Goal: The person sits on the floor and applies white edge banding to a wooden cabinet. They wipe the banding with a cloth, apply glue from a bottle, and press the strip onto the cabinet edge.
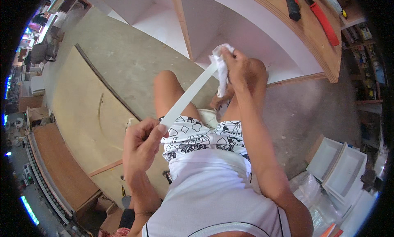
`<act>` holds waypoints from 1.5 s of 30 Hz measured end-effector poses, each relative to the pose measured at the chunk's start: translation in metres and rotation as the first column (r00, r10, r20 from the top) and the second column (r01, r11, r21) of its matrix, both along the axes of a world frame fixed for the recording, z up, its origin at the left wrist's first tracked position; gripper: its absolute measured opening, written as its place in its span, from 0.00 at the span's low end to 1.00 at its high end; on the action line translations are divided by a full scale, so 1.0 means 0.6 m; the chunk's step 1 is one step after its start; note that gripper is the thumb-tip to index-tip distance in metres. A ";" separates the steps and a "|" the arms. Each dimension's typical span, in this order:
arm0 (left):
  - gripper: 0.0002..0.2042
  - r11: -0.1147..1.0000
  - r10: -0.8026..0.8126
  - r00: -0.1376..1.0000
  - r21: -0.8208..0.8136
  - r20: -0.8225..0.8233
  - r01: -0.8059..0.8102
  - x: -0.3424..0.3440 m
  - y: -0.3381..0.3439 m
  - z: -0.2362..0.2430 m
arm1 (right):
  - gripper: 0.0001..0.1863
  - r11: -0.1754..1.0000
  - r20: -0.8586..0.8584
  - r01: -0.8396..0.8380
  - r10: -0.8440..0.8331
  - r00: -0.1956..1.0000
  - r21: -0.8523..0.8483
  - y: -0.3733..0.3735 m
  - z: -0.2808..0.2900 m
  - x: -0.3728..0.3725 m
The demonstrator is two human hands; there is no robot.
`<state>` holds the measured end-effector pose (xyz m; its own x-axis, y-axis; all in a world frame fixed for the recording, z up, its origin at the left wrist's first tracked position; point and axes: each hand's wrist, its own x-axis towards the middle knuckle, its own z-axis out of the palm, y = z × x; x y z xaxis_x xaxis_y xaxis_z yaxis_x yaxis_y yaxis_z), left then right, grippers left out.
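A long, flat, whitish strip (188, 96) runs slantwise between my two hands, above my lap. Its near end is pinched between the thumb and fingers of my left hand (141, 142). Farther out, my right hand (237, 67) grips a crumpled white cloth (222, 69) that is wrapped around the far part of the strip. The cloth hides that end of the strip. Just beyond my right hand stands a white cabinet (230, 30) with open compartments and bare wooden edges.
Red-handled tools (322, 21) lie on the wooden top at the upper right. A large pale board (88, 110) is on my left. White plastic trays (338, 163) and clear plastic wrapping (314, 198) are at the lower right. Stocked shelves (363, 52) stand beyond the cabinet.
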<state>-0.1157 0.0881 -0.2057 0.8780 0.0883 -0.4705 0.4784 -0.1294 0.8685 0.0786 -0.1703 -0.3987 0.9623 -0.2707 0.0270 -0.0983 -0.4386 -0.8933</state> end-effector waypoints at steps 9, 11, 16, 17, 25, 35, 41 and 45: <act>0.06 0.711 -0.364 0.924 0.677 0.120 0.192 0.016 0.054 0.065 | 0.14 0.764 0.004 -0.382 0.445 0.896 0.520 -0.011 0.151 -0.026; 0.05 0.641 -0.461 0.863 0.749 0.205 0.164 0.034 0.041 0.074 | 0.15 0.639 0.297 -0.683 0.616 0.730 0.353 0.028 0.176 -0.061; 0.05 0.572 -0.640 0.657 0.818 0.398 0.062 0.091 0.014 0.089 | 0.15 0.506 0.382 -0.855 0.773 0.507 0.111 0.133 0.208 -0.122; 0.05 0.585 -0.651 0.617 0.810 0.442 0.038 0.113 0.013 0.094 | 0.11 0.570 0.424 -0.818 0.722 0.547 0.083 0.140 0.204 -0.119; 0.11 0.888 -0.402 0.871 0.352 0.282 0.296 0.093 0.035 -0.087 | 0.15 0.336 0.065 -0.274 0.520 0.852 0.901 0.115 0.197 -0.110; 0.11 0.996 -0.019 0.984 0.085 0.178 0.004 0.067 -0.014 -0.076 | 0.18 -0.390 -0.121 0.374 0.540 0.833 0.841 0.124 0.008 -0.123; 0.13 0.939 -0.182 0.978 0.313 0.101 0.143 0.085 -0.032 -0.097 | 0.25 -0.397 0.000 0.236 0.511 0.860 0.887 0.126 0.015 -0.145; 0.12 0.911 -0.234 0.961 0.378 0.149 0.163 0.092 -0.036 -0.116 | 0.19 -0.043 0.093 -0.083 0.579 0.810 0.996 0.141 0.059 -0.190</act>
<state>-0.0605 0.0668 -0.2750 0.9634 0.0346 -0.2657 0.2438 -0.5240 0.8160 -0.0352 -0.0858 -0.3634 0.8174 0.5472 -0.1801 -0.5620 0.6887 -0.4580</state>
